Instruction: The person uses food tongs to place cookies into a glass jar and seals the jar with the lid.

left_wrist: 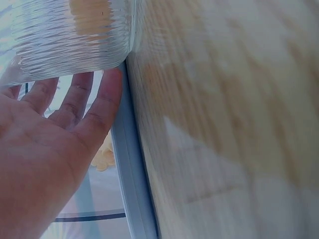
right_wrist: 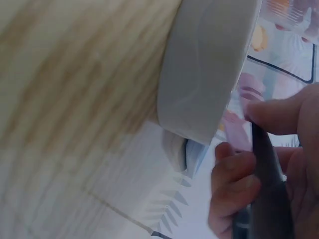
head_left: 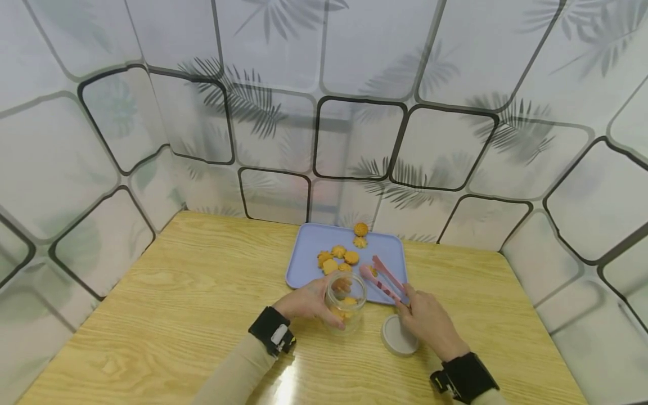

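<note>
My left hand [head_left: 304, 301] grips a clear glass jar [head_left: 357, 291] from its left side, at the near edge of the blue tray. Some cookies [head_left: 349, 302] show inside the jar, whose ribbed glass wall [left_wrist: 75, 50] fills the upper part of the left wrist view. In my right hand [head_left: 429, 322] is a pair of pink tongs [head_left: 390, 275], held by the handles. The tongs' ends are spread apart over the tray's right part, around a small cookie [head_left: 373, 271]; whether they touch it I cannot tell.
Several cookies [head_left: 351, 257] lie on the blue tray [head_left: 309, 242], two of them by its far edge. A pale round lid [head_left: 399, 336] lies on the wooden table [head_left: 202, 287], close beneath my right hand. Patterned curtains [head_left: 278, 129] surround the table.
</note>
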